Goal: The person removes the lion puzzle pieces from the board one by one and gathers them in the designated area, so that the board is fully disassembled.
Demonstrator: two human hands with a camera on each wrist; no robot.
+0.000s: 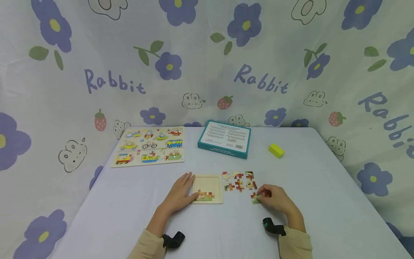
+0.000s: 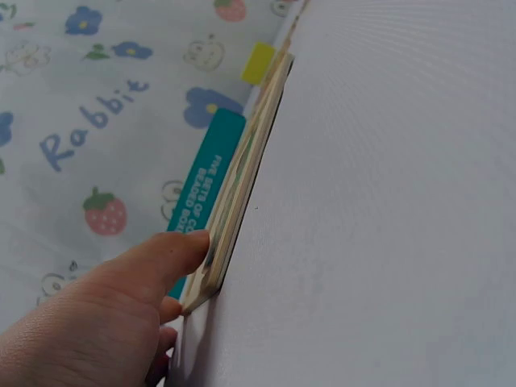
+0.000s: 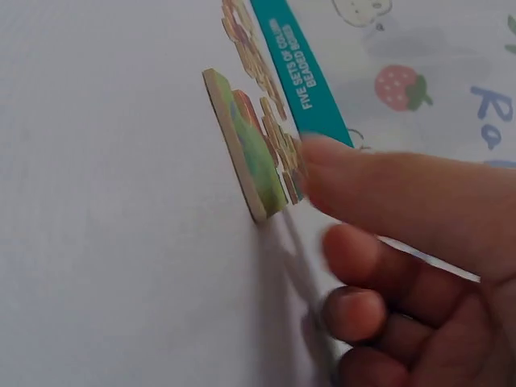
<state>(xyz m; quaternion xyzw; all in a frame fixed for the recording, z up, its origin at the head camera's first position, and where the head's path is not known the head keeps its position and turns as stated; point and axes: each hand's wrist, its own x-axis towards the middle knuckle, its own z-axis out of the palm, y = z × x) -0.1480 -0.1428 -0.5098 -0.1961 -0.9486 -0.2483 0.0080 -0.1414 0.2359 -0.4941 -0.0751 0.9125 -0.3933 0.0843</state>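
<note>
My left hand (image 1: 179, 192) rests along the left side of a square wooden puzzle tray (image 1: 219, 190), thumb over its rim and fingers stretched out. Joined puzzle pieces (image 1: 207, 196) lie in the tray's lower left. The left wrist view catches the thumb touching the tray's edge (image 2: 254, 161). Over at the right, my right hand (image 1: 276, 198) is bent, its fingertips at the right side of a green-bottomed puzzle piece (image 1: 255, 200). In the right wrist view that puzzle piece (image 3: 254, 153) lies close to the thumb; whether it is pinched is unclear.
Several loose puzzle pieces (image 1: 239, 184) lie in two rows right of the tray. Behind stand a teal-edged box (image 1: 224, 139) and a yellow block (image 1: 276, 150). A vehicle puzzle board (image 1: 147, 146) lies at the back left. A printed curtain (image 1: 200, 64) hangs behind the table.
</note>
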